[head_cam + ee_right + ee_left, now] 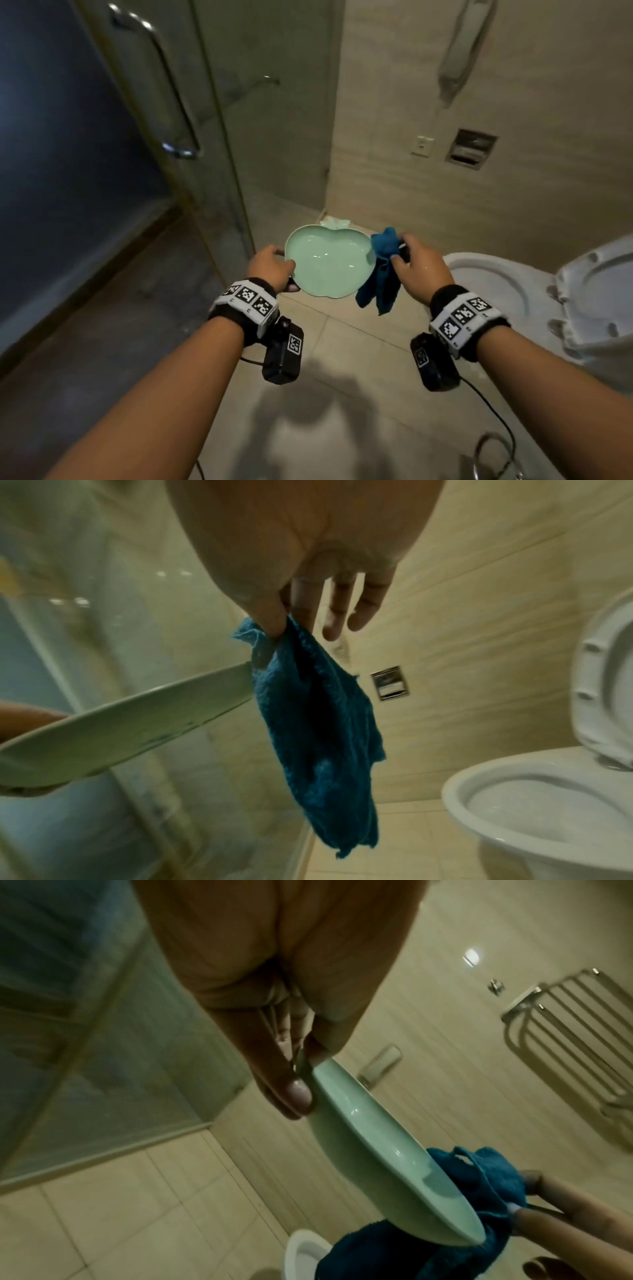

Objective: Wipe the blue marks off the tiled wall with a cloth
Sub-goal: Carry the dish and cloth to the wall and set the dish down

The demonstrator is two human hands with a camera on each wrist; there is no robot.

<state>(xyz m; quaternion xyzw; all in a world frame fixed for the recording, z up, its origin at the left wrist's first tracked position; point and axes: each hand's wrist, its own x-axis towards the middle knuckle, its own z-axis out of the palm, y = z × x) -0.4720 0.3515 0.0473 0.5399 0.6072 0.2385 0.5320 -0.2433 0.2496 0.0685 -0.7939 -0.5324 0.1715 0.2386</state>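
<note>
My right hand (399,251) pinches a blue cloth (382,274) by its top edge between thumb and forefinger. The cloth (318,715) hangs down limp, and my other fingers (342,610) stay straight. It lies against the right rim of a pale green apple-shaped dish (325,263). My left hand (286,270) grips the dish's left rim, thumb on top (298,1093). The dish (369,1139) is held roughly level over the floor. The beige tiled wall (513,85) rises behind; I see no blue marks on it in any view.
A white toilet (496,284) with its lid raised (599,291) stands at the right. A glass shower door (205,137) with a metal handle (161,85) is on the left. The wall carries a recessed holder (471,149) and a towel rack (565,1015).
</note>
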